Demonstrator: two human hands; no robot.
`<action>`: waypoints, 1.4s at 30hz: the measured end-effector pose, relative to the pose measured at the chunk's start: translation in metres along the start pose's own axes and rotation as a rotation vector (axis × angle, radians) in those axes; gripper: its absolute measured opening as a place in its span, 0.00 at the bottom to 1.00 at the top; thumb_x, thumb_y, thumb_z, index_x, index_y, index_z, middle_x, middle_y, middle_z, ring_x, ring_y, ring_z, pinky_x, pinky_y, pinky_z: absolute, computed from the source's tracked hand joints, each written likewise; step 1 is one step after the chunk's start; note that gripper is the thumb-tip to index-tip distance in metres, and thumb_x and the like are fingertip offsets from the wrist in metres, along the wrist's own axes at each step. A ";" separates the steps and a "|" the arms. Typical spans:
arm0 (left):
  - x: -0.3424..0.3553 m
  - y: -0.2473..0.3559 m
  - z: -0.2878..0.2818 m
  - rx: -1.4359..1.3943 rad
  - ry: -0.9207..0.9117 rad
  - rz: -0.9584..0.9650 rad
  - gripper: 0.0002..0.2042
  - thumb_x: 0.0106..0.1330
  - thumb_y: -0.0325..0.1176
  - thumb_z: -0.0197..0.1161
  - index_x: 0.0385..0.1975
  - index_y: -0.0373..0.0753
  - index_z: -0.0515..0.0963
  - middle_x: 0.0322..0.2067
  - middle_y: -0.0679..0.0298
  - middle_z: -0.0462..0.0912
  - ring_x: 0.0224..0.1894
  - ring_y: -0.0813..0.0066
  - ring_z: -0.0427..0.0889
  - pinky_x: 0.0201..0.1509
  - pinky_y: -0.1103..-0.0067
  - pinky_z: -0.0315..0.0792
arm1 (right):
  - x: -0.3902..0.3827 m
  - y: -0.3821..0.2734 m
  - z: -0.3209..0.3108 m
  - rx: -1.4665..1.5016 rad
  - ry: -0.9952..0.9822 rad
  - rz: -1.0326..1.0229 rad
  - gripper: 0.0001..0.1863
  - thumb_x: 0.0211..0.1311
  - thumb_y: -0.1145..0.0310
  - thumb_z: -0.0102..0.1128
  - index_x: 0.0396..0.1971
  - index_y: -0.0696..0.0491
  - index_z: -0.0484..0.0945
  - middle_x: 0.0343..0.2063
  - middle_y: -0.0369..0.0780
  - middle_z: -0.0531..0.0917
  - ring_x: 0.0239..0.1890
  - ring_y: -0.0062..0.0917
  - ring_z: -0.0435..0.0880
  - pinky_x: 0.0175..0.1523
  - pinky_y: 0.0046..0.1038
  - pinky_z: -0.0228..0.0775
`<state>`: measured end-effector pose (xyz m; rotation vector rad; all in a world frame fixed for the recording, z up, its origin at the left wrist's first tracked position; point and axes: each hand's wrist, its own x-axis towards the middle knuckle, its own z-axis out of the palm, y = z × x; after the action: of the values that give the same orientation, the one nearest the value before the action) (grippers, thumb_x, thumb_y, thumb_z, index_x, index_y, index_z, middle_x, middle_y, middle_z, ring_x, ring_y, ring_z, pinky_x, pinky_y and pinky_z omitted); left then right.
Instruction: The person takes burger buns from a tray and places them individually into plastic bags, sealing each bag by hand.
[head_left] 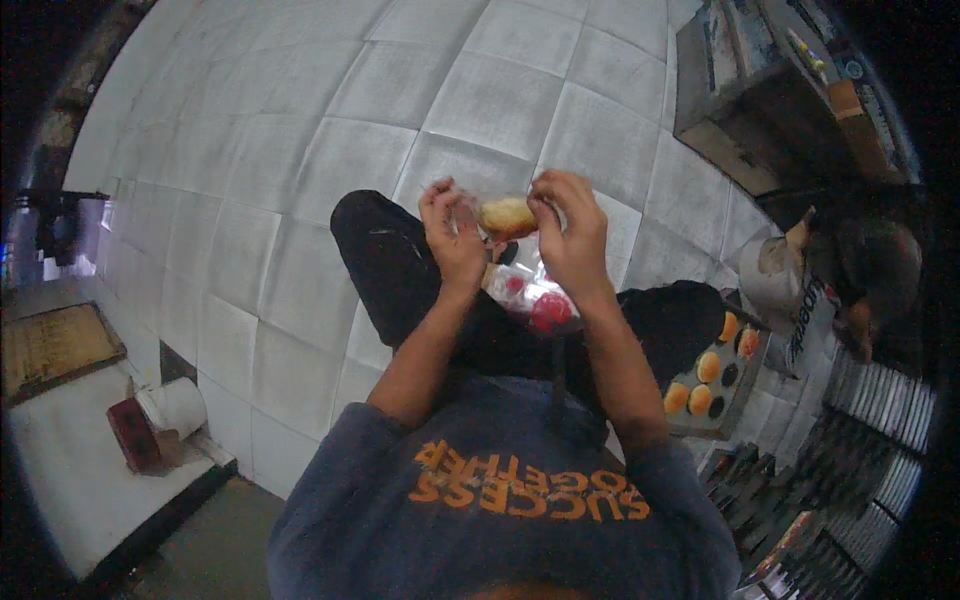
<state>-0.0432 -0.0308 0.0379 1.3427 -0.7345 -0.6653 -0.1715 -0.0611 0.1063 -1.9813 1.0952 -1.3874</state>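
Observation:
My left hand (452,232) is raised above my lap, its fingers pinching the side of a clear plastic bag (466,208). A golden-brown bun (507,217) sits at the bag between both hands; whether it is wholly inside, I cannot tell. At the bun's right end, my right hand (572,225) closes thumb and fingers on it. Clear plastic packaging with red print (530,295) lies in my lap just below the hands. To my right, a metal tray (726,424) holds several round buns (708,367) and dark round hollows.
Pale tiles (490,100) cover the floor ahead. A wooden cabinet (745,150) stands at the far right, with a dark, unclear shape, seemingly another person (875,265), below it. On the left, a white ledge (70,470) bears a red box (135,436) and white roll (178,407).

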 end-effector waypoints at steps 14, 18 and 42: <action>-0.002 0.012 -0.052 0.087 -0.323 0.020 0.09 0.58 0.24 0.55 0.38 0.33 0.71 0.34 0.64 0.75 0.35 0.79 0.74 0.42 0.82 0.69 | -0.045 0.015 0.009 0.633 -0.146 0.512 0.04 0.58 0.77 0.48 0.32 0.59 0.71 0.32 0.36 0.76 0.37 0.18 0.73 0.48 0.21 0.63; -0.001 0.024 -0.052 -0.021 -0.428 -0.169 0.10 0.55 0.23 0.58 0.37 0.32 0.73 0.31 0.66 0.76 0.33 0.82 0.74 0.38 0.84 0.69 | -0.042 0.009 -0.005 0.690 -0.143 0.487 0.04 0.58 0.78 0.49 0.32 0.59 0.71 0.33 0.36 0.76 0.38 0.19 0.73 0.48 0.22 0.63; -0.013 0.021 -0.122 0.227 -0.008 -0.035 0.09 0.65 0.30 0.50 0.24 0.34 0.72 0.23 0.64 0.77 0.29 0.80 0.74 0.38 0.83 0.67 | -0.060 0.044 0.068 0.352 -0.343 0.498 0.10 0.57 0.69 0.53 0.21 0.61 0.72 0.15 0.42 0.71 0.19 0.22 0.68 0.27 0.26 0.60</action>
<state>0.0452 0.0557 0.0485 1.5635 -0.8131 -0.6291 -0.1329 -0.0405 0.0158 -1.4874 1.0095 -0.8667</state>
